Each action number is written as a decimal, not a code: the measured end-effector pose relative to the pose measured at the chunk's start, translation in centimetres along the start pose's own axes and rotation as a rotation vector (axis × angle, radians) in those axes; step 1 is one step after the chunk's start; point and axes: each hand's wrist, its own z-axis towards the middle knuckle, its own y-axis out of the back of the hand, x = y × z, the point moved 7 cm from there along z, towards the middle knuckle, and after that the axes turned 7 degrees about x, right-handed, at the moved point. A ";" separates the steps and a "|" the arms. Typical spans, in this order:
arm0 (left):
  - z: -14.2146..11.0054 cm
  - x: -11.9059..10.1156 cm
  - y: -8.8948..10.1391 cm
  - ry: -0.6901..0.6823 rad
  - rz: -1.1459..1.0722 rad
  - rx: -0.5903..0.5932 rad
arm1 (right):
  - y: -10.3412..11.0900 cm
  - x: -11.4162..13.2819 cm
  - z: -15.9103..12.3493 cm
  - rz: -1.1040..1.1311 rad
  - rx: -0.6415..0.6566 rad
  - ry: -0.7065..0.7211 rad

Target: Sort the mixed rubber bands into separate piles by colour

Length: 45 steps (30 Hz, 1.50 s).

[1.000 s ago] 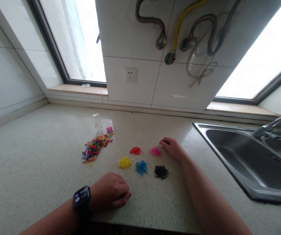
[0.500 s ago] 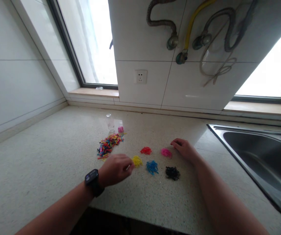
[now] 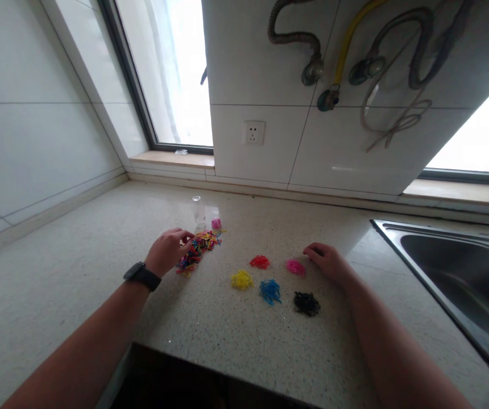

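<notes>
My left hand [image 3: 168, 250], with a dark watch on its wrist, reaches to the left side of a mixed-colour heap of small rubber bands [image 3: 204, 243]. Its thumb and forefinger are apart at the heap, and no band shows between them. On the counter by the pink rubber bands [image 3: 295, 267], my right hand [image 3: 324, 260] rests with its fingers curled together; whatever is at its fingertips, if anything, is too small to make out. Between the hands lie separate piles of red bands [image 3: 260, 262], yellow bands [image 3: 241, 280], blue bands [image 3: 270, 291] and black bands [image 3: 306, 304].
Behind the mixed heap stand a clear plastic cup [image 3: 199, 213] and a small pink object [image 3: 216, 223]. A steel sink [image 3: 387, 230] is set into the speckled counter [image 3: 227, 335] at the right. A tiled wall with a socket [image 3: 253, 133] rises behind.
My left hand has moved left and away from me, from beside the yellow pile to the mixed heap, and its fingers have opened. My right hand stays by the pink pile.
</notes>
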 end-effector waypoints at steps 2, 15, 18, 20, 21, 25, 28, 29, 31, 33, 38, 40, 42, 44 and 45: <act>0.1 0.5 -0.2 -0.037 -0.027 0.052 | 0.1 0.1 0.0 -0.013 -0.003 -0.004; 0.1 0.0 -2.4 -0.151 -0.081 0.121 | 0.3 -0.6 0.2 0.005 -0.007 -0.018; 0.1 -0.2 -2.2 -0.153 -0.087 0.107 | 0.3 -0.6 0.1 0.005 -0.008 -0.026; 0.1 -0.3 -2.1 -0.155 -0.092 0.100 | 0.3 -0.6 0.1 0.008 -0.009 -0.024; 0.1 -0.3 -2.0 -0.157 -0.095 0.097 | 0.3 -0.6 0.1 0.008 -0.010 -0.023; 0.1 -0.5 -1.7 -0.161 -0.110 0.085 | 0.3 -0.7 0.2 0.017 -0.009 -0.018; 0.2 -0.6 -1.3 -0.156 -0.130 0.068 | 0.2 -0.7 0.2 0.026 -0.012 -0.013; 0.2 -0.6 -1.2 -0.154 -0.139 0.062 | 0.2 -0.7 0.3 0.025 -0.012 -0.011; 0.3 -0.5 -1.0 -0.147 -0.159 0.049 | 0.2 -0.8 0.3 0.025 -0.015 -0.016; 0.3 -0.5 -0.8 -0.134 -0.186 0.037 | 0.2 -0.8 0.3 0.026 -0.012 -0.023; 0.1 -2.5 -0.8 -0.107 -0.306 0.026 | 0.1 -1.0 0.4 0.030 -0.010 -0.019; -0.3 -4.5 -1.3 -0.114 -0.364 0.043 | 0.0 -1.2 0.4 0.032 -0.008 -0.022; -0.8 -6.9 -2.0 -0.136 -0.413 0.072 | -0.1 -1.3 0.5 0.036 -0.003 -0.022; -1.5 -9.3 -2.8 -0.160 -0.449 0.109 | -0.1 -1.3 0.4 0.038 0.001 -0.022; -1.8 -10.2 -3.1 -0.169 -0.463 0.125 | -0.1 -1.3 0.4 0.038 0.003 -0.025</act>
